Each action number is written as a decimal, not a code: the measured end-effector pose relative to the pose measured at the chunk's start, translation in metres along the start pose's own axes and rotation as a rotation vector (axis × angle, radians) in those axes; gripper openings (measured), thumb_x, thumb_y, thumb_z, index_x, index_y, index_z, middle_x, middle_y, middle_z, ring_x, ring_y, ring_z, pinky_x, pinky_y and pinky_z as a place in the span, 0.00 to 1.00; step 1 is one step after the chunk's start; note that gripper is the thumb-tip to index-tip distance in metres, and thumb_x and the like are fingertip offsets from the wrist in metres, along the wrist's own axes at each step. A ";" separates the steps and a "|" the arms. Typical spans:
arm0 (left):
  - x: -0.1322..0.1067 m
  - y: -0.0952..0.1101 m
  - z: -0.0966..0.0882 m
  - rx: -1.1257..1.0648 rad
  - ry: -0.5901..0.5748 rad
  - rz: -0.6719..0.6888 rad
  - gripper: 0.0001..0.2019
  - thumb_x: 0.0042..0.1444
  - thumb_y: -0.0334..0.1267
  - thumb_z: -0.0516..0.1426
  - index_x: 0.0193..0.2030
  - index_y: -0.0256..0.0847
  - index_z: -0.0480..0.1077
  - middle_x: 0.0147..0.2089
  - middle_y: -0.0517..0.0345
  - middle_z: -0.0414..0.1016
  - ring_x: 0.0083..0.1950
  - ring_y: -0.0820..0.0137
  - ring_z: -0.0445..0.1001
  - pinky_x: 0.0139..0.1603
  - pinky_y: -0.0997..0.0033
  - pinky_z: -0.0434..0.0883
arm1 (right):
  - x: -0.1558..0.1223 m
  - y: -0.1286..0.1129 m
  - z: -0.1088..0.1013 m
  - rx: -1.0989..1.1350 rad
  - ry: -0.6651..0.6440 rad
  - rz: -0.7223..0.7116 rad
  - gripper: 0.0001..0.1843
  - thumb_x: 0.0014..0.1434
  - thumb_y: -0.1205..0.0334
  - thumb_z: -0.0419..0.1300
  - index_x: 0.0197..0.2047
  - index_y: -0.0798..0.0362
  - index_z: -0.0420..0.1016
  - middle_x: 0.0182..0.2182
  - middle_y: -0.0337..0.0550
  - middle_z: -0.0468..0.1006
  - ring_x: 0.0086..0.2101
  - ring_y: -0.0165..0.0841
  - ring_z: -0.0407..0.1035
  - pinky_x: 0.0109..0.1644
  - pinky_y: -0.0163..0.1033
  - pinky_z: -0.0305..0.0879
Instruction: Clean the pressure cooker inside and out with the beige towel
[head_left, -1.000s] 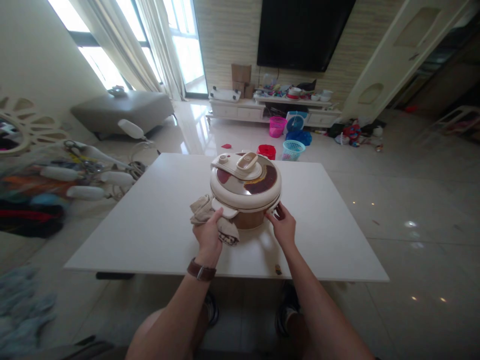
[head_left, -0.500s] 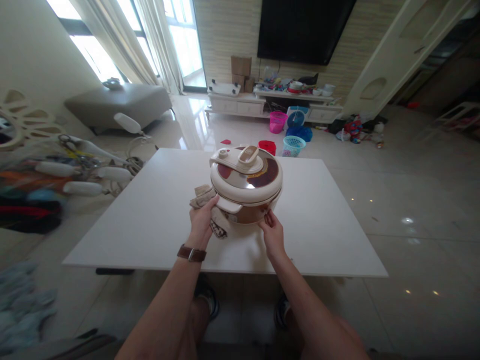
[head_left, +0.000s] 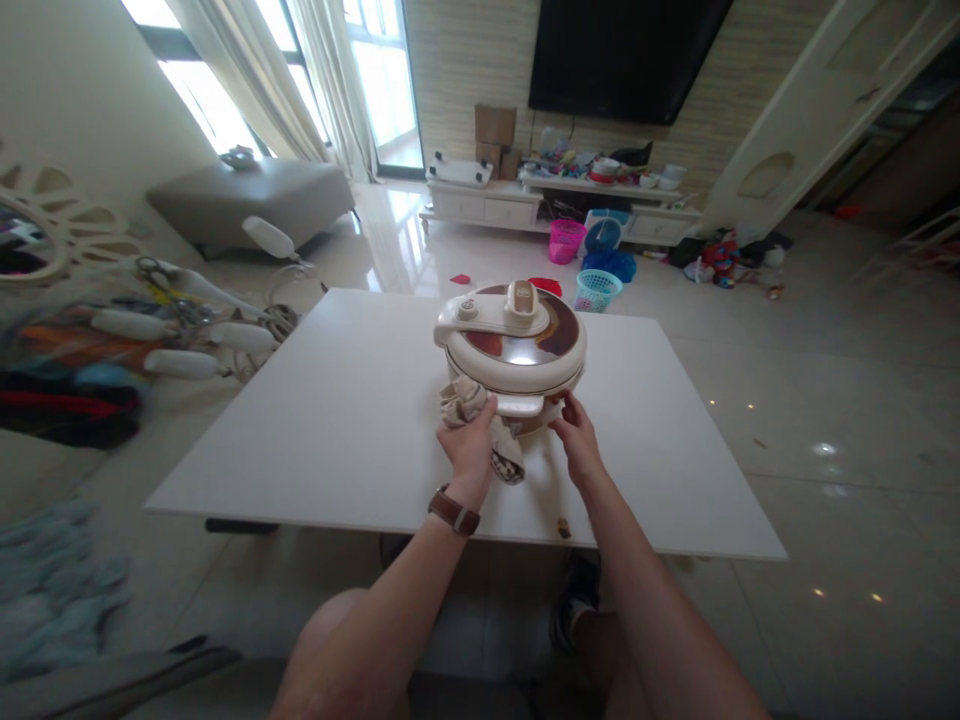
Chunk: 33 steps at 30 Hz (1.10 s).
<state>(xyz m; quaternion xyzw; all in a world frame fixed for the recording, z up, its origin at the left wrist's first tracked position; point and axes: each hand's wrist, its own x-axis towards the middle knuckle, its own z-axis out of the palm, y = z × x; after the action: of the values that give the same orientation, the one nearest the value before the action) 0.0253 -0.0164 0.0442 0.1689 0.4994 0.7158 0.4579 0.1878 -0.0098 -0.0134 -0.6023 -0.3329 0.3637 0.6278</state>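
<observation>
A cream and brown pressure cooker (head_left: 512, 355) stands on the white table (head_left: 360, 420), its lid handle pointing left. My left hand (head_left: 469, 448), with a brown watch at the wrist, is closed on a beige cloth (head_left: 480, 415) pressed against the cooker's front left side. My right hand (head_left: 577, 445) grips the pot's body under the lid rim at the front right, fingers curled on it. A small dark speck (head_left: 562, 524) lies near the table's front edge.
Left of the table a rack (head_left: 150, 330) holds white handles, cords and clutter. Behind are a grey bench (head_left: 247, 205), a white TV cabinet (head_left: 562, 200) under a black screen, and pink (head_left: 566, 240) and blue baskets (head_left: 596, 290) on the glossy tile floor.
The cooker has turned clockwise, its lid handle swinging round to point left. My left hand with the cloth moved right along the pot's front; my right hand shifted with it.
</observation>
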 end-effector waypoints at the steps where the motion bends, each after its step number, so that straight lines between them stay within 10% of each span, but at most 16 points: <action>1: -0.007 -0.003 0.003 0.005 -0.011 -0.002 0.18 0.42 0.37 0.75 0.41 0.36 0.81 0.43 0.51 0.85 0.38 0.68 0.82 0.42 0.67 0.80 | -0.001 -0.004 0.000 -0.005 0.041 0.011 0.31 0.40 0.60 0.67 0.52 0.47 0.81 0.54 0.46 0.83 0.55 0.44 0.75 0.56 0.48 0.74; 9: 0.011 0.013 -0.020 -0.043 -0.001 -0.116 0.19 0.41 0.37 0.75 0.42 0.34 0.82 0.44 0.49 0.84 0.40 0.65 0.82 0.45 0.62 0.81 | -0.026 -0.032 0.005 0.026 0.188 0.113 0.12 0.46 0.49 0.61 0.28 0.49 0.74 0.29 0.39 0.78 0.33 0.34 0.71 0.35 0.38 0.63; 14: 0.066 0.028 -0.037 -0.056 0.152 0.218 0.17 0.48 0.39 0.72 0.44 0.37 0.80 0.48 0.51 0.83 0.47 0.66 0.82 0.54 0.61 0.79 | -0.027 -0.035 0.005 0.045 0.130 0.128 0.12 0.43 0.51 0.63 0.27 0.49 0.74 0.26 0.36 0.77 0.32 0.33 0.71 0.35 0.37 0.61; 20: 0.062 0.033 -0.030 0.451 -0.310 0.855 0.12 0.58 0.43 0.67 0.47 0.43 0.80 0.59 0.46 0.76 0.67 0.55 0.72 0.73 0.48 0.67 | -0.030 -0.036 0.005 0.067 0.104 0.156 0.13 0.43 0.50 0.63 0.28 0.49 0.74 0.28 0.37 0.78 0.32 0.33 0.71 0.35 0.37 0.61; 24: 0.055 0.017 -0.025 0.632 -0.660 1.086 0.26 0.62 0.42 0.63 0.67 0.48 0.70 0.77 0.44 0.58 0.81 0.47 0.49 0.80 0.37 0.51 | -0.032 -0.038 0.006 0.097 0.076 0.204 0.13 0.42 0.50 0.63 0.29 0.49 0.74 0.29 0.38 0.79 0.32 0.33 0.72 0.36 0.37 0.61; 28: 0.068 0.006 -0.024 0.630 -0.592 1.016 0.45 0.62 0.44 0.64 0.81 0.49 0.45 0.84 0.43 0.39 0.84 0.51 0.42 0.82 0.44 0.48 | -0.031 -0.040 0.006 0.110 0.063 0.228 0.13 0.41 0.50 0.64 0.29 0.49 0.74 0.29 0.37 0.79 0.32 0.33 0.71 0.36 0.37 0.60; 33: 0.069 0.014 -0.021 0.724 -0.573 0.920 0.30 0.69 0.48 0.55 0.76 0.49 0.61 0.82 0.49 0.50 0.84 0.56 0.43 0.82 0.48 0.46 | -0.032 -0.042 0.007 0.130 0.042 0.261 0.13 0.40 0.51 0.64 0.28 0.49 0.74 0.28 0.37 0.79 0.32 0.33 0.70 0.36 0.37 0.59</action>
<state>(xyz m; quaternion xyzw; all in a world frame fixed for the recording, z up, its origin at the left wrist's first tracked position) -0.0326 0.0274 0.0320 0.6934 0.4437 0.5517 0.1340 0.1674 -0.0343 0.0297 -0.6061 -0.2145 0.4502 0.6197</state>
